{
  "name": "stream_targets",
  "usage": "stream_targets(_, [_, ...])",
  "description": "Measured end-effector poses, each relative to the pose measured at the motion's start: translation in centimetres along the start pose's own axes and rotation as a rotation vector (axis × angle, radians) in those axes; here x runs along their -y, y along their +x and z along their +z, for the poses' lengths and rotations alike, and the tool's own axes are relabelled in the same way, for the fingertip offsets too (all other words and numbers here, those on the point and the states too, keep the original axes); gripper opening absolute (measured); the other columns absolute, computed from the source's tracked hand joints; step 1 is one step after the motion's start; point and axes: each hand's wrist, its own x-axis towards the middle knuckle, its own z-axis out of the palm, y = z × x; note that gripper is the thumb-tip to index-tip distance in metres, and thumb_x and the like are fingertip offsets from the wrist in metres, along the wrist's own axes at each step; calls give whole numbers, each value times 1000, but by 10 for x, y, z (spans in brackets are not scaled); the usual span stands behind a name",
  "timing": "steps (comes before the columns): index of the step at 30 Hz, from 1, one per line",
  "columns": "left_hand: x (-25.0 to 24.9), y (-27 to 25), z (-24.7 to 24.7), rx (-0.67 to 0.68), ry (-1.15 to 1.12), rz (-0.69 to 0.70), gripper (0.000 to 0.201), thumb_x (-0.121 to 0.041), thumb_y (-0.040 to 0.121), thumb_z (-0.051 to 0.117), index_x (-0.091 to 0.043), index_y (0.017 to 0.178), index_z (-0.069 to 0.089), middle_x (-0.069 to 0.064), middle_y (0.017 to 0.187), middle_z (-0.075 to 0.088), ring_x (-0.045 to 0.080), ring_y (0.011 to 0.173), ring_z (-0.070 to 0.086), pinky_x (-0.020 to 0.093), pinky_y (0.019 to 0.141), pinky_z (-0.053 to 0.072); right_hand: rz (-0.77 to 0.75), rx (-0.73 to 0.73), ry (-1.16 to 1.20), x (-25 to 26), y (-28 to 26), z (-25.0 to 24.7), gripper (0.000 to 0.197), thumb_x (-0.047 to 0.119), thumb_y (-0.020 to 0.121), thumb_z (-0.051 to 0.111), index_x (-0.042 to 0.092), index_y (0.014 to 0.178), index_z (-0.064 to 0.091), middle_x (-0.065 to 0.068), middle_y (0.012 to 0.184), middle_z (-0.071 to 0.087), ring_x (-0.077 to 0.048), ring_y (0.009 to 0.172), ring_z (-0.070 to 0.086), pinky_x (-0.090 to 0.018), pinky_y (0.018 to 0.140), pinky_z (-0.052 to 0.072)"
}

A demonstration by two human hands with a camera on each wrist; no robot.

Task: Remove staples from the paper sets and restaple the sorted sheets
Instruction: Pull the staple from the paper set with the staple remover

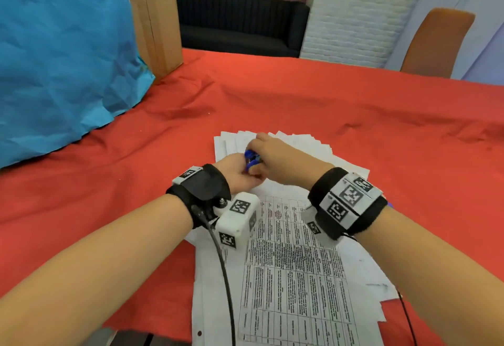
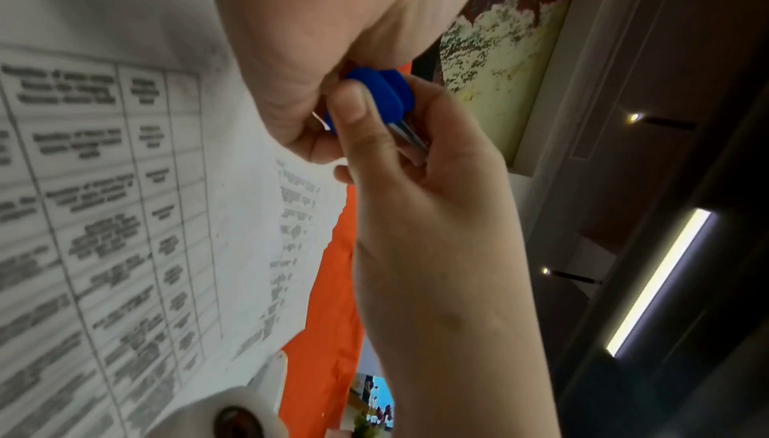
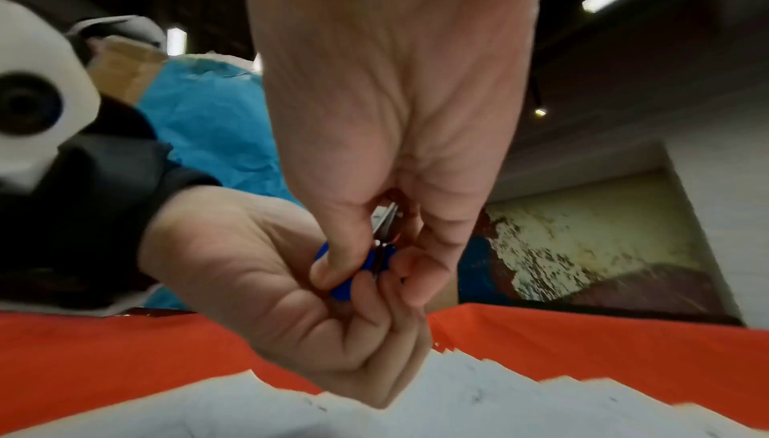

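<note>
A small blue staple remover [image 1: 252, 159] is held between both hands above the papers. My left hand [image 1: 252, 175] curls its fingers round the staple remover's blue handles [image 3: 345, 284] from below. My right hand [image 1: 259, 155] pinches the staple remover [image 2: 374, 90] from above with thumb and fingers, and its metal jaws [image 3: 384, 221] show between my fingers. I cannot see any staple. A printed table sheet [image 1: 294, 277] lies on top of other sheets near me. A fanned stack of sheets [image 1: 305, 142] lies beyond the hands.
The red tablecloth [image 1: 354, 114] covers the table. Crumpled blue paper [image 1: 68, 59] and a cardboard box [image 1: 155, 18] stand at the left back. An orange chair [image 1: 436, 43] is at the far right edge. A black cable [image 1: 226, 277] crosses the near sheets.
</note>
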Motion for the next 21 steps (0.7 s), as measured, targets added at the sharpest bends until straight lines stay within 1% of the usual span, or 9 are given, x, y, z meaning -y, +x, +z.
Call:
stream_targets(3, [-14, -15, -22, -112, -1, 72, 33, 4, 95, 23, -4, 73, 47, 8, 53, 46, 14, 44, 40, 17, 40, 37, 8, -40, 216, 10, 14, 8, 37, 21, 88, 65, 7, 121, 54, -7, 109, 48, -19, 90, 49, -25, 74, 36])
stream_targets(6, [-47, -35, -52, -270, 193, 161, 35, -6, 101, 26, -3, 74, 49, 7, 63, 45, 12, 53, 41, 15, 52, 34, 161, -165, 919, -7, 21, 14, 27, 23, 93, 61, 7, 114, 58, -7, 102, 56, -17, 84, 56, -28, 79, 53])
stream_targets(8, [-76, -57, -71, -401, 421, 241, 34, -7, 101, 27, -5, 75, 49, 5, 66, 43, 8, 40, 46, 15, 46, 33, 361, -218, 1405, -27, 18, 27, 17, 21, 93, 61, 5, 99, 59, -6, 92, 54, -16, 79, 55, -26, 77, 55])
stream_targets(11, [-112, -85, -104, -494, 555, 286, 32, -9, 99, 29, -9, 73, 48, 3, 63, 40, 7, 34, 43, 15, 35, 32, 544, -263, 1924, -60, 5, 58, 34, 18, 65, 80, 1, 91, 66, -11, 92, 60, -17, 72, 65, -26, 65, 58])
stream_targets(13, [-125, -104, -120, -419, 439, 212, 32, -14, 97, 30, -15, 68, 43, -2, 54, 36, 7, 36, 33, 16, 32, 25, 514, -264, 2010, -74, -4, 72, 42, 25, 60, 76, -1, 92, 69, -13, 95, 63, -15, 67, 66, -25, 64, 57])
stream_targets(15, [-132, -124, -131, -311, 379, 125, 35, -18, 95, 33, -19, 60, 37, -7, 46, 30, 5, 33, 26, 16, 31, 17, 470, -284, 2065, -82, -8, 76, 44, 30, 70, 67, -2, 100, 66, -13, 98, 63, -13, 67, 64, -24, 67, 57])
stream_targets(17, [-129, -145, -143, -252, 585, 37, 42, -23, 97, 36, -20, 56, 36, -9, 45, 26, 3, 33, 22, 16, 33, 12, 441, -269, 2060, -84, -9, 74, 36, 30, 77, 62, -1, 90, 74, -12, 96, 66, -11, 70, 61, -23, 70, 57])
stream_targets(19, [-118, -168, -152, -251, 965, -77, 43, -23, 98, 38, -18, 56, 35, -8, 45, 25, 3, 35, 18, 16, 34, 11, 426, -258, 2037, -86, -7, 76, 36, 31, 83, 57, 1, 78, 78, -11, 96, 68, -11, 75, 58, -23, 72, 57])
stream_targets(21, [-106, -196, -161, -244, 1196, -221, 44, -21, 98, 38, -16, 55, 35, -6, 44, 26, 3, 35, 17, 16, 36, 10, 411, -245, 2031, -85, -7, 77, 38, 32, 84, 56, 3, 75, 78, -10, 96, 69, -9, 78, 57, -21, 75, 56])
